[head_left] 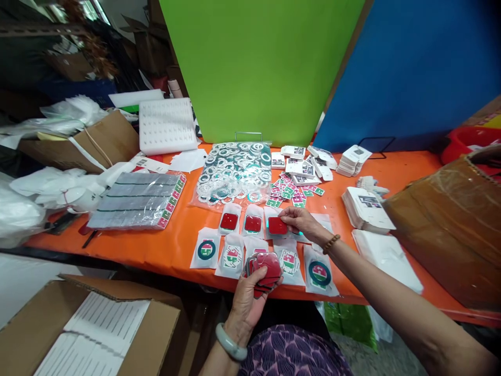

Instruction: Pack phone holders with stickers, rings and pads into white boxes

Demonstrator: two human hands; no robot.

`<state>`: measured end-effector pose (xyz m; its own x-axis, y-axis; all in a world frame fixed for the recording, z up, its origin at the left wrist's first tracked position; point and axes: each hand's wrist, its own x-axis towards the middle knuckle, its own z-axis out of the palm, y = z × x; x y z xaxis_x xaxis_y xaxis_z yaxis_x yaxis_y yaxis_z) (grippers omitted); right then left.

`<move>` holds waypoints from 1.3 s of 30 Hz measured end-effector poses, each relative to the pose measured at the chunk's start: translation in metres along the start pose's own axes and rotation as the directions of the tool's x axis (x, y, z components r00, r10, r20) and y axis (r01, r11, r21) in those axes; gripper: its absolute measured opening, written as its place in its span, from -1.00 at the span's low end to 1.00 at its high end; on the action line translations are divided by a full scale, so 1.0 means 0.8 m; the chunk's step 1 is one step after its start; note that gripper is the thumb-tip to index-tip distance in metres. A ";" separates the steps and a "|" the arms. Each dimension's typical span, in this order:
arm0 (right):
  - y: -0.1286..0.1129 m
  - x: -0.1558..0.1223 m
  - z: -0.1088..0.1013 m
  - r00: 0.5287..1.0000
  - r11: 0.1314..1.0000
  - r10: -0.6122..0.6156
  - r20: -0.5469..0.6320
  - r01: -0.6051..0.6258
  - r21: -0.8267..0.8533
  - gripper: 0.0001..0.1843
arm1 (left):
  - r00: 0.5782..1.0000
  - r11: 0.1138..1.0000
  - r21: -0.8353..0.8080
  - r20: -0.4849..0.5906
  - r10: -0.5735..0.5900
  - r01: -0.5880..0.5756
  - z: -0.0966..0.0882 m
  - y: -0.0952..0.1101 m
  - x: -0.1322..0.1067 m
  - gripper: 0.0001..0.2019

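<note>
My left hand (pixel 246 298) grips a fanned stack of red rounded-square plates (pixel 271 263) near the front edge. My right hand (pixel 307 223) pinches the right edge of one red rounded-square plate (pixel 276 226), which lies over a white translucent pouch in the back row. To its left, a red plate (pixel 253 224) and another red plate (pixel 228 222) rest on their own pouches. Nearer me is a row of white pouches, among them one with a dark green ring (pixel 206 250) and one with a similar ring (pixel 319 274). My right hand partly hides the pouches beneath it.
Behind the pouches lie a plastic bag of rings (pixel 235 169) and loose printed tags (pixel 289 189). White boxes (pixel 300 167) and a stack of cards (pixel 368 209) are farther right. A brown carton (pixel 450 224) stands right; a wrapped pack (pixel 139 201) lies left. An open carton (pixel 164 318) sits low left.
</note>
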<state>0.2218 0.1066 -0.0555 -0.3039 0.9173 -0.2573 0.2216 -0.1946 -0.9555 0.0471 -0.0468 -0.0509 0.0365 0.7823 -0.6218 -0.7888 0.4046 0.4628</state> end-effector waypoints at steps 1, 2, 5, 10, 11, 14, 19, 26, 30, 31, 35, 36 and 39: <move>0.002 0.005 0.002 1.000 1.000 -0.007 -0.009 0.007 -0.023 -0.73 | 1.000 1.000 0.002 0.007 -0.002 0.002 0.001 -0.001 -0.001 -0.64; 0.004 0.009 0.005 1.000 0.999 -0.015 -0.020 0.014 -0.044 -0.76 | 1.000 1.000 0.002 0.013 -0.001 0.001 0.002 -0.002 -0.001 -0.64; 0.011 0.018 0.013 0.995 0.989 -0.056 -0.082 0.044 -0.138 -0.87 | 1.000 1.000 0.004 0.031 0.002 -0.002 0.005 -0.001 -0.002 -0.62; 0.015 0.015 0.012 0.954 0.945 -0.179 -0.241 0.098 -0.313 -0.96 | 0.999 1.000 0.000 0.042 -0.012 0.012 0.005 0.003 -0.001 -0.64; 0.012 0.010 0.011 0.942 0.935 -0.205 -0.266 0.109 -0.336 -0.93 | 0.999 1.000 -0.004 0.043 -0.009 0.009 0.005 0.005 0.000 -0.64; -0.002 -0.017 0.014 0.967 0.931 -0.203 -0.152 0.142 -0.337 -0.83 | 0.999 1.000 0.006 0.054 -0.008 0.008 0.007 0.007 0.003 -0.67; -0.014 -0.070 0.032 0.949 0.999 0.051 0.310 -0.045 -0.026 -0.68 | 0.995 1.000 0.028 0.105 -0.003 0.000 0.016 0.005 0.006 -0.70; 0.006 -0.056 -0.014 0.984 0.963 0.159 0.085 -0.174 0.208 -0.60 | 0.993 0.996 0.072 0.100 -0.060 0.052 0.020 -0.008 0.003 -0.62; 0.012 -0.037 -0.052 0.994 0.999 0.049 -0.100 -0.050 -0.009 -0.64 | 0.989 0.994 0.055 0.107 -0.105 0.100 0.022 -0.010 -0.001 -0.60; 0.014 -0.034 -0.056 0.990 0.997 0.027 -0.135 -0.037 -0.069 -0.66 | 0.985 0.991 0.046 0.118 -0.129 0.124 0.023 -0.010 -0.002 -0.61; 0.025 -0.024 -0.062 0.972 0.979 -0.023 -0.233 -0.025 -0.201 -0.75 | 0.972 0.981 0.050 0.136 -0.190 0.185 0.032 -0.009 -0.005 -0.61; 0.028 -0.022 -0.062 0.966 0.972 -0.039 -0.254 -0.022 -0.232 -0.78 | 0.973 0.981 0.062 0.133 -0.189 0.182 0.034 -0.010 -0.005 -0.60; 0.030 -0.021 -0.064 0.946 0.950 -0.093 -0.310 -0.009 -0.312 -0.83 | 0.980 0.985 0.095 0.119 -0.158 0.147 0.039 -0.012 -0.003 -0.57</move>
<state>0.2800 0.1046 -0.0671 -0.0210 0.9937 -0.1099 0.5024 -0.0846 -0.8605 0.0741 -0.0377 -0.0342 0.2330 0.7593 -0.6077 -0.7129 0.5584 0.4243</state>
